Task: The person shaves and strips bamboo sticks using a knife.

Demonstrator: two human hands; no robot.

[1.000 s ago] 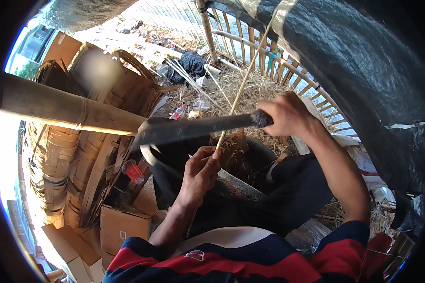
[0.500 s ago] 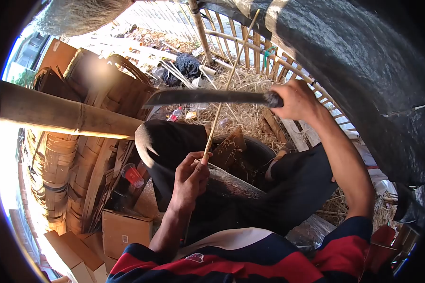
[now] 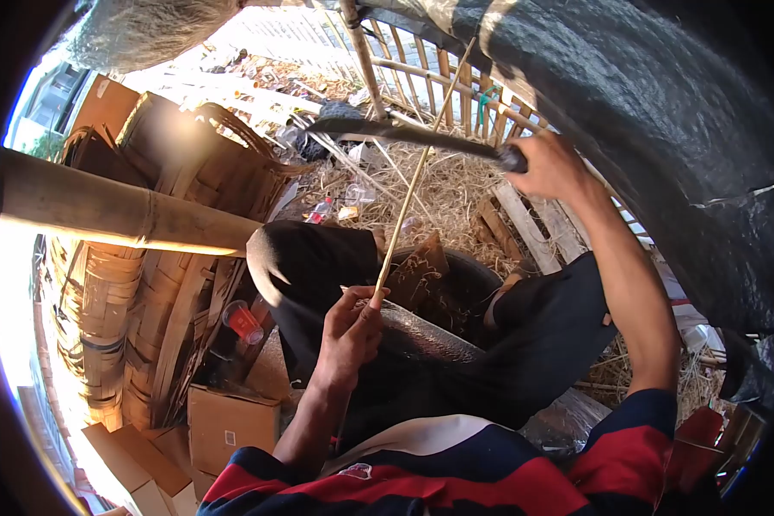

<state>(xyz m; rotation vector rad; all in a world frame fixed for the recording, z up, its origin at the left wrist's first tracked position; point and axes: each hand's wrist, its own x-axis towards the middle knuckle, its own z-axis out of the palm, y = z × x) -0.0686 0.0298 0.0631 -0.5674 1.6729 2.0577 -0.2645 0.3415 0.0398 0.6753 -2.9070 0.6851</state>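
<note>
My left hand pinches the lower end of a long thin bamboo strip, which slants up and to the right toward the fence. My right hand is closed round the dark handle of a machete. The blade points left and crosses the strip at about its middle; whether the two touch cannot be made out. Under the strip, between my legs, stands a dark round tub with shavings and scraps in it.
A thick bamboo pole runs in from the left above woven bamboo baskets. Cardboard boxes and a red plastic cup lie lower left. Shavings cover the ground before a slatted fence; a black tarp hangs at right.
My right hand has moved up and to the right with the machete, and the blade tip has risen. My left hand has shifted slightly down and left, still holding the strip.
</note>
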